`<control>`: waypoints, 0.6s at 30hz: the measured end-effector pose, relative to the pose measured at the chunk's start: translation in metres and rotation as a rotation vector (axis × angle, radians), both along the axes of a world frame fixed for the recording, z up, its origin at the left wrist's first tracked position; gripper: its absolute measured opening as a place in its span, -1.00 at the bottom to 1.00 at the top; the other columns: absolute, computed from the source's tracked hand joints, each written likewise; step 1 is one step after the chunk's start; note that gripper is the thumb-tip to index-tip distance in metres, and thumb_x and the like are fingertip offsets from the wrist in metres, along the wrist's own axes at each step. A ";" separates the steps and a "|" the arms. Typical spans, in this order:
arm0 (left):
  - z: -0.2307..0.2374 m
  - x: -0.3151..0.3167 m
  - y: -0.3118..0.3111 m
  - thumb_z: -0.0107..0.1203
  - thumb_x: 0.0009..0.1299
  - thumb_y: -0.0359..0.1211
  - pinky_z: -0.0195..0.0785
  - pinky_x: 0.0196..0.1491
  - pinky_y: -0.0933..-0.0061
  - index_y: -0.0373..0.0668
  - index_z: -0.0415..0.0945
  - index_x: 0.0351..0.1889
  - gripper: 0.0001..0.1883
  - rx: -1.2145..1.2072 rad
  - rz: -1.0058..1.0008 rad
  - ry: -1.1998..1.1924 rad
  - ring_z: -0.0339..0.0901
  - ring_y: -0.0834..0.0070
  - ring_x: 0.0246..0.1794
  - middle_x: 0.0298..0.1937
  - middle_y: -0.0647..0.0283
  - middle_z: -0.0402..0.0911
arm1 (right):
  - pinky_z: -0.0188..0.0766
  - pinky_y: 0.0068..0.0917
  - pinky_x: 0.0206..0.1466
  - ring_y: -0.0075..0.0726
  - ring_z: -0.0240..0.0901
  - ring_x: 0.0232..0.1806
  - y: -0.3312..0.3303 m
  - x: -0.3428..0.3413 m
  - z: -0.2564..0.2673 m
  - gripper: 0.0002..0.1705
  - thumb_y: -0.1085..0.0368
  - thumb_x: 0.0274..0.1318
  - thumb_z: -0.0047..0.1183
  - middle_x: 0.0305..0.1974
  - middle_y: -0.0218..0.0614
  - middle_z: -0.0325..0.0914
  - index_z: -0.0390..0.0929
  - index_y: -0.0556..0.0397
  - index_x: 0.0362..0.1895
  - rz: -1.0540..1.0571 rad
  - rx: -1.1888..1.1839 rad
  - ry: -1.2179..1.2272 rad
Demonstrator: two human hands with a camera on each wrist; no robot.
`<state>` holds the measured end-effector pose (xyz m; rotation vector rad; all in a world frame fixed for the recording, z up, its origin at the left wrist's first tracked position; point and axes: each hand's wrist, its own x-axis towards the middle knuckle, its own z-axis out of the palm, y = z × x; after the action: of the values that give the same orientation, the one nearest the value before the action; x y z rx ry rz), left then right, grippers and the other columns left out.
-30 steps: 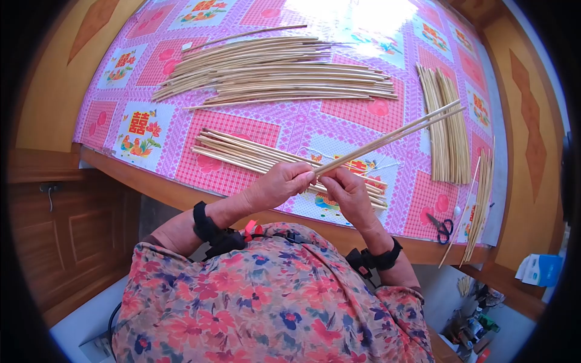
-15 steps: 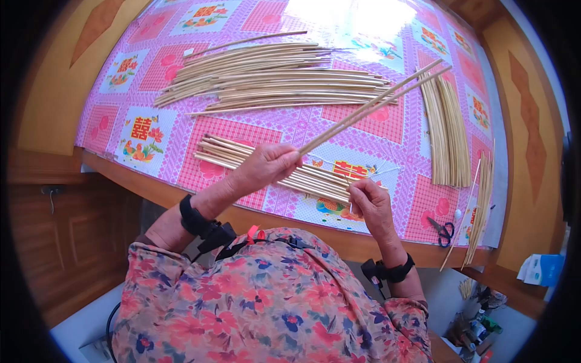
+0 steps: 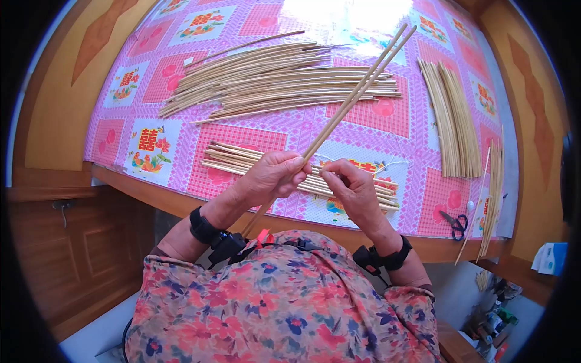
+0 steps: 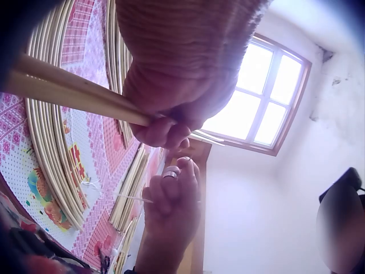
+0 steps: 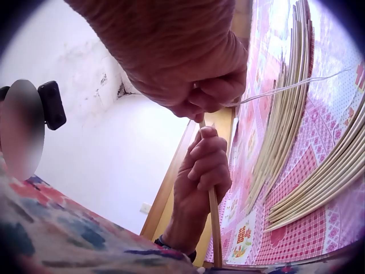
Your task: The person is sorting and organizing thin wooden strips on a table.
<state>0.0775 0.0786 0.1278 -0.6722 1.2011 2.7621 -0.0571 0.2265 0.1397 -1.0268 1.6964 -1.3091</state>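
Note:
The left hand (image 3: pixel 275 176) grips a pair of long pale sticks (image 3: pixel 357 91), which slant up to the right and also stick out below the fist toward the body. Close beside it, the right hand (image 3: pixel 351 184) has its thumb and fingers pinched on a white string (image 5: pixel 285 88), seen trailing from the fist in the right wrist view. Under both hands a row of sticks (image 3: pixel 233 158) lies on the patterned cloth. In the left wrist view the right hand (image 4: pixel 171 200) wears a ring, its fingers curled just below the left hand (image 4: pixel 171 85).
A large pile of sticks (image 3: pixel 260 78) spreads across the table's middle. Two bundles (image 3: pixel 451 121) lie at the right, with thinner sticks (image 3: pixel 493 199) nearer the edge. Scissors (image 3: pixel 457 224) and a small white object (image 3: pixel 471 206) are beside them.
The held sticks have swung more upright, and their lower ends now show beneath the left hand. The right hand moved away to the right, then came back beside the left.

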 end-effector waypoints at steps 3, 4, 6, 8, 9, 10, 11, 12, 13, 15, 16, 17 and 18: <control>0.001 0.000 0.000 -0.18 0.40 -0.22 0.05 -0.71 0.78 -0.22 0.42 -0.28 -0.73 0.008 -0.006 -0.012 0.16 0.76 -0.76 -0.57 0.43 0.35 | 0.19 -0.65 -0.57 -0.69 0.21 -0.62 -0.002 0.004 0.001 -0.87 0.35 0.10 -0.06 -0.63 -0.44 0.32 0.42 0.12 -0.26 -0.030 0.034 -0.056; 0.001 0.000 0.001 -0.18 0.40 -0.22 0.05 -0.71 0.78 -0.22 0.42 -0.28 -0.73 0.007 -0.013 -0.017 0.16 0.76 -0.76 -0.57 0.43 0.35 | 0.19 -0.65 -0.57 -0.69 0.21 -0.62 -0.003 0.005 0.002 -0.87 0.35 0.10 -0.06 -0.63 -0.44 0.32 0.42 0.12 -0.26 -0.037 0.033 -0.062; 0.000 0.000 0.000 -0.18 0.40 -0.21 0.05 -0.70 0.78 -0.22 0.42 -0.30 -0.73 -0.008 -0.009 -0.019 0.17 0.75 -0.76 -0.57 0.43 0.35 | 0.25 -0.59 -0.56 -0.61 0.25 -0.64 -0.004 0.005 0.006 -0.81 0.37 0.10 -0.09 -0.65 -0.37 0.34 0.42 0.10 -0.17 0.013 0.008 0.001; 0.001 0.000 0.001 -0.18 0.40 -0.21 0.05 -0.70 0.77 -0.21 0.41 -0.30 -0.73 -0.008 -0.014 -0.025 0.16 0.75 -0.76 -0.57 0.42 0.34 | 0.26 -0.58 -0.55 -0.60 0.26 -0.64 -0.004 0.003 0.007 -0.77 0.38 0.11 -0.11 -0.65 -0.37 0.33 0.40 0.07 -0.11 0.034 0.003 0.011; 0.001 0.000 0.001 -0.18 0.40 -0.21 0.06 -0.70 0.77 -0.21 0.41 -0.30 -0.73 -0.007 -0.013 -0.024 0.16 0.75 -0.76 -0.57 0.42 0.34 | 0.27 -0.57 -0.54 -0.59 0.26 -0.64 -0.003 0.003 0.008 -0.72 0.38 0.11 -0.13 -0.65 -0.36 0.33 0.39 0.05 -0.05 0.062 0.001 0.028; 0.001 0.000 0.001 -0.18 0.40 -0.21 0.06 -0.70 0.77 -0.21 0.41 -0.30 -0.73 -0.007 -0.017 -0.027 0.16 0.75 -0.76 -0.57 0.42 0.34 | 0.27 -0.57 -0.54 -0.59 0.26 -0.64 -0.003 0.003 0.009 -0.72 0.38 0.11 -0.13 -0.65 -0.36 0.33 0.39 0.05 -0.05 0.058 0.000 0.025; 0.001 0.000 0.001 -0.18 0.40 -0.21 0.06 -0.71 0.77 -0.21 0.41 -0.30 -0.74 -0.014 -0.013 -0.031 0.16 0.75 -0.76 -0.58 0.42 0.34 | 0.27 -0.57 -0.54 -0.59 0.25 -0.64 -0.002 0.003 0.009 -0.69 0.38 0.12 -0.14 -0.66 -0.37 0.32 0.38 0.02 -0.01 0.081 0.029 -0.007; 0.001 0.000 0.001 -0.18 0.40 -0.21 0.06 -0.71 0.77 -0.21 0.41 -0.30 -0.74 -0.021 -0.008 -0.034 0.16 0.75 -0.76 -0.58 0.42 0.34 | 0.27 -0.57 -0.54 -0.59 0.25 -0.64 -0.002 0.003 0.009 -0.66 0.38 0.13 -0.16 -0.66 -0.37 0.31 0.37 0.00 0.02 0.104 0.056 -0.039; 0.000 0.000 0.001 -0.18 0.40 -0.21 0.06 -0.71 0.77 -0.21 0.41 -0.30 -0.74 -0.023 -0.010 -0.036 0.16 0.75 -0.76 -0.58 0.42 0.34 | 0.27 -0.57 -0.54 -0.59 0.25 -0.64 -0.002 0.003 0.009 -0.66 0.38 0.13 -0.16 -0.66 -0.37 0.31 0.37 0.00 0.02 0.103 0.054 -0.042; -0.001 0.000 0.000 -0.18 0.40 -0.22 0.06 -0.72 0.77 -0.21 0.41 -0.30 -0.74 -0.012 -0.009 -0.031 0.16 0.75 -0.77 -0.59 0.42 0.34 | 0.28 -0.57 -0.54 -0.59 0.24 -0.63 -0.002 0.003 0.007 -0.65 0.37 0.14 -0.18 -0.66 -0.39 0.29 0.35 -0.02 0.05 0.118 0.060 -0.040; -0.001 0.000 0.000 -0.18 0.40 -0.22 0.06 -0.72 0.77 -0.21 0.41 -0.30 -0.74 -0.012 -0.010 -0.033 0.16 0.75 -0.77 -0.59 0.42 0.34 | 0.28 -0.57 -0.54 -0.59 0.24 -0.63 -0.001 0.003 0.007 -0.65 0.37 0.14 -0.18 -0.66 -0.39 0.29 0.35 -0.02 0.05 0.117 0.060 -0.042; -0.001 0.001 0.000 -0.18 0.40 -0.22 0.07 -0.72 0.77 -0.21 0.41 -0.30 -0.74 -0.005 -0.009 -0.032 0.16 0.75 -0.77 -0.59 0.42 0.34 | 0.27 -0.58 -0.54 -0.61 0.23 -0.63 -0.001 0.003 0.006 -0.63 0.37 0.14 -0.19 -0.67 -0.42 0.28 0.35 -0.03 0.07 0.124 0.059 -0.065; -0.002 0.001 0.000 -0.18 0.40 -0.22 0.07 -0.72 0.77 -0.21 0.41 -0.30 -0.74 0.003 -0.008 -0.030 0.16 0.75 -0.77 -0.59 0.43 0.34 | 0.27 -0.58 -0.54 -0.64 0.21 -0.64 -0.001 0.002 0.006 -0.62 0.37 0.15 -0.20 -0.67 -0.45 0.26 0.34 -0.04 0.08 0.130 0.059 -0.088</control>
<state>0.0783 0.0784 0.1260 -0.7047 1.1918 2.7364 -0.0549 0.2258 0.1458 -1.0136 1.5665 -1.1965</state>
